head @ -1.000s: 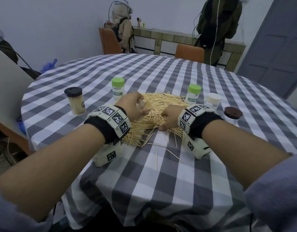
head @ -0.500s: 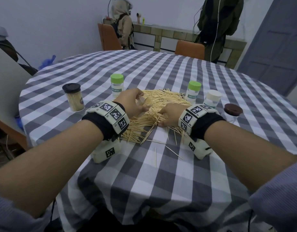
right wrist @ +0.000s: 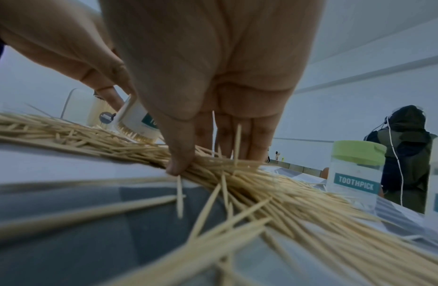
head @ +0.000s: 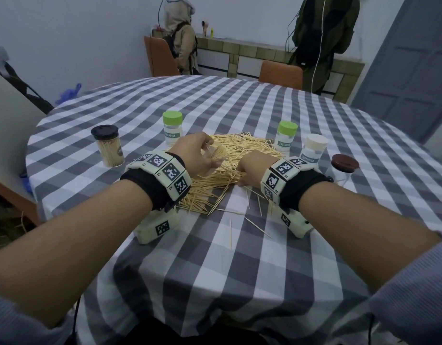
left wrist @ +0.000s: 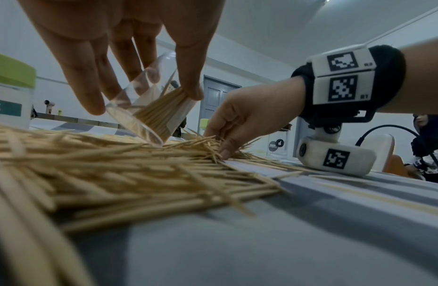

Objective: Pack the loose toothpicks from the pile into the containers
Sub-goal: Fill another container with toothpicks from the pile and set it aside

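Note:
A pile of loose toothpicks (head: 242, 155) lies on the checked tablecloth (head: 215, 265) in front of me. Over the pile's left side my left hand (head: 197, 156) grips a clear open container (left wrist: 149, 112). It is tilted, partly filled with toothpicks, and its lower rim touches the pile. At the pile's near right edge my right hand (right wrist: 213, 162) pinches a bunch of toothpicks between thumb and fingers, with the fingertips down on the cloth. In the left wrist view the right hand (left wrist: 222, 143) sits just right of the container.
Around the pile stand two green-lidded jars (head: 172, 130) (head: 286, 138), a white-lidded jar (head: 314, 149), a brown-lidded clear jar (head: 344, 169) and a black-lidded jar full of toothpicks (head: 108, 146). Stray toothpicks (head: 230, 232) lie nearer me. Chairs and two people are beyond the table.
Both hands stay at the pile in nearly the same places, the left still holding the container. The head view has shifted slightly.

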